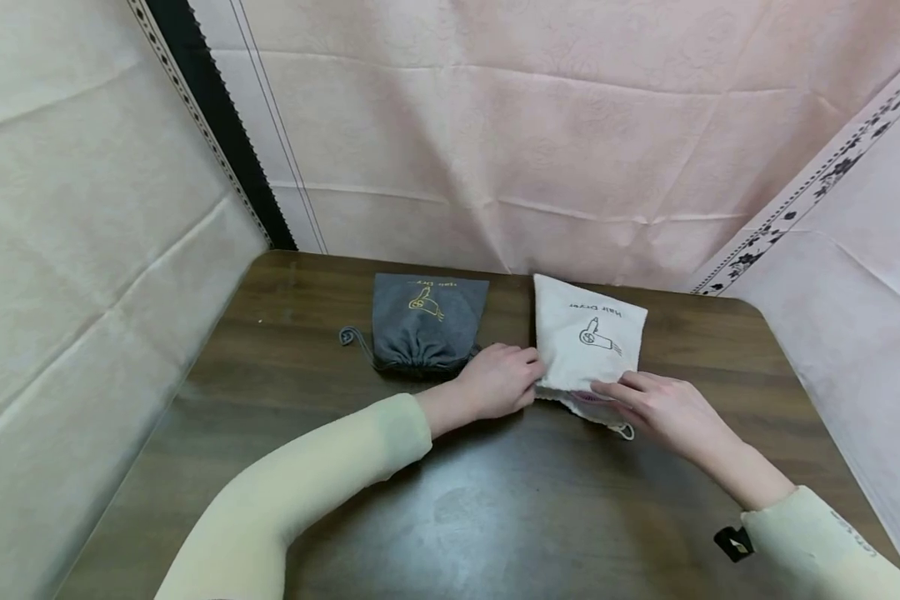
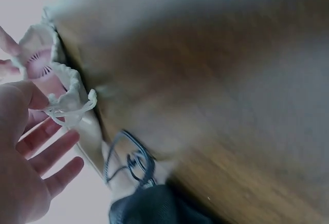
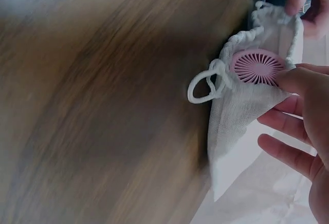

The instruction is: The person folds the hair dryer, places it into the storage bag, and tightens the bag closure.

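Observation:
A white drawstring bag (image 1: 588, 337) printed with "Hair Dryer" lies on the table, its gathered mouth facing the person and spread apart. Inside the mouth shows a pink hair dryer (image 3: 257, 66) with a round slotted vent; the bag hides the rest of it. My left hand (image 1: 501, 379) pinches the left end of the mouth beside the white cord (image 2: 72, 112), thumb against the rim and other fingers spread. On the opposite side my right hand (image 1: 667, 408) pinches the rim between thumb and fingers, close by the vent. A cord loop (image 3: 203, 85) hangs from the bag's right end.
A dark grey drawstring bag (image 1: 427, 321) with a gold hair dryer print lies left of the white one, mouth gathered, its cord (image 1: 356, 337) out to the left. Pale cloth (image 1: 457, 125) hangs behind the brown wooden table (image 1: 457, 517) and along both sides.

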Demonstrator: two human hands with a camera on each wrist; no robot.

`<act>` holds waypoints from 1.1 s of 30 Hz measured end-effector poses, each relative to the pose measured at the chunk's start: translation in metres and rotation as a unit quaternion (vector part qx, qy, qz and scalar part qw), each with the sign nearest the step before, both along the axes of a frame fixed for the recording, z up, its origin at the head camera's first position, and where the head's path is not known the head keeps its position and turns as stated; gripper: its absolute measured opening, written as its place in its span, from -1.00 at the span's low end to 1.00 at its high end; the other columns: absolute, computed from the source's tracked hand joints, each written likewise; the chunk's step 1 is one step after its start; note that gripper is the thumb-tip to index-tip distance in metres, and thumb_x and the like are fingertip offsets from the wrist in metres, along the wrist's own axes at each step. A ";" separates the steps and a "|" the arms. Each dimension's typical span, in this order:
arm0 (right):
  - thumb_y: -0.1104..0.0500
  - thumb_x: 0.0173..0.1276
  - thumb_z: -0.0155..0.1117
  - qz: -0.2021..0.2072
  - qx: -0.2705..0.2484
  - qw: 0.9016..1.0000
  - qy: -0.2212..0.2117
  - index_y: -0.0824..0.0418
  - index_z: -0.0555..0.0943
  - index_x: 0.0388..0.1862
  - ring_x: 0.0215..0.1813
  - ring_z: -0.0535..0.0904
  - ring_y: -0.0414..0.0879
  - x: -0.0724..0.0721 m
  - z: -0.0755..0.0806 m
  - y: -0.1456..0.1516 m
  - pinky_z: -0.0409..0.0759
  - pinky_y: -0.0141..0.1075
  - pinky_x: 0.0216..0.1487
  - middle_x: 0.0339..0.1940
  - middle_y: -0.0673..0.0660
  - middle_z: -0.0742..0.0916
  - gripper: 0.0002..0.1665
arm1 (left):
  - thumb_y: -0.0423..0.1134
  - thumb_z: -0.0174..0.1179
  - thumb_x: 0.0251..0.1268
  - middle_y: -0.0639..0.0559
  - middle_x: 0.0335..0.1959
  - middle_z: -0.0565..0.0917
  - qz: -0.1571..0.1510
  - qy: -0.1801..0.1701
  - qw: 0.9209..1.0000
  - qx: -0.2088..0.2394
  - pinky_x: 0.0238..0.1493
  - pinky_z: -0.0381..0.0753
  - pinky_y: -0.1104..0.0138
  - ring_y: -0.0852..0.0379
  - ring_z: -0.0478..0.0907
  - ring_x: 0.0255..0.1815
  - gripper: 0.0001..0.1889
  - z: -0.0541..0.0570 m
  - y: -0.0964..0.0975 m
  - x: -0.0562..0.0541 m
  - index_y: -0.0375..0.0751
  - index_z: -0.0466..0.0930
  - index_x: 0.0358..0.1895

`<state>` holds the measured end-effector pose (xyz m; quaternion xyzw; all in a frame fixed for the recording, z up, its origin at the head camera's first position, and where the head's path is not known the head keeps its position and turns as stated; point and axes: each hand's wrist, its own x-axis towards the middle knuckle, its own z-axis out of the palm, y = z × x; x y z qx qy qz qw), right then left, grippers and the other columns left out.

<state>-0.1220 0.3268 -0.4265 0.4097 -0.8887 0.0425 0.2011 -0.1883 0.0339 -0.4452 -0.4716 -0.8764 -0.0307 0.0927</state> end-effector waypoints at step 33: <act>0.04 0.24 0.66 -0.187 -0.030 0.968 -0.166 0.21 0.72 0.06 0.04 0.71 0.16 0.016 -0.032 0.039 0.70 0.17 -0.04 -0.04 0.13 0.76 -0.52 | 0.03 0.27 0.57 0.16 0.01 0.69 0.025 0.016 0.999 -0.036 -0.03 0.62 0.21 0.13 0.67 0.04 -0.82 -0.014 -0.015 0.019 0.11 0.76 0.01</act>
